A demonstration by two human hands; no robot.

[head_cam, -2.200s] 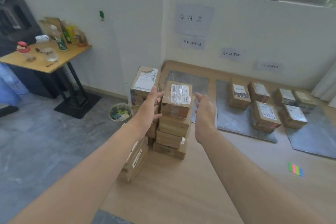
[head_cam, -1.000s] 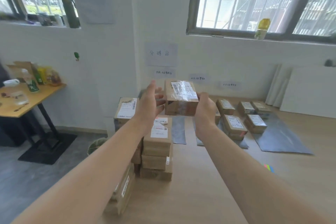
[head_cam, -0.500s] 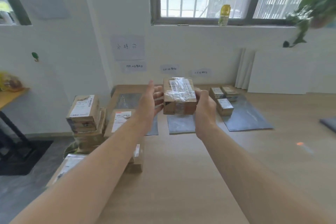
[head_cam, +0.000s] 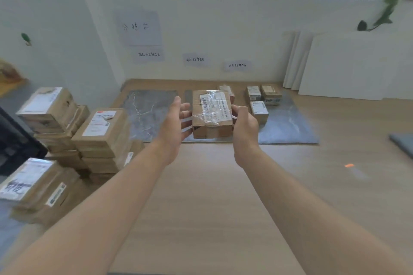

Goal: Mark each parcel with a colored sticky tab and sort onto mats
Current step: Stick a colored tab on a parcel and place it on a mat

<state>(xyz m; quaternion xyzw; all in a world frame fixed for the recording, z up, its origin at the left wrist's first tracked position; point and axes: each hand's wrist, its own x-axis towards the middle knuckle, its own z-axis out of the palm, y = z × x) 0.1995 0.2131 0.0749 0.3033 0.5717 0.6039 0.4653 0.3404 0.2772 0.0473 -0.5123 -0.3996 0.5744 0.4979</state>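
Observation:
I hold a brown cardboard parcel (head_cam: 211,114) with a taped white label in the air between both hands. My left hand (head_cam: 176,124) presses its fingertips against the parcel's left side, thumb raised. My right hand (head_cam: 243,128) grips the right side, its fingers hidden behind the box. Beyond lie three grey mats: a bare marbled left mat (head_cam: 147,114), a middle mat (head_cam: 188,96) mostly hidden by the parcel, and a right mat (head_cam: 288,127) carrying three small parcels (head_cam: 259,109). A small orange blur (head_cam: 349,165), perhaps sticky tabs, lies on the floor at the right.
Stacks of unsorted parcels (head_cam: 102,131) fill the left side, with more in front (head_cam: 38,187). Paper labels (head_cam: 195,59) hang on the wall above the mats. White boards (head_cam: 335,65) lean at the back right. Another mat's edge (head_cam: 402,144) shows at far right.
I lifted the top parcel off the stack with both hands and turned right towards the mats. The stacks now sit at my left and the parcel hangs over the middle mat.

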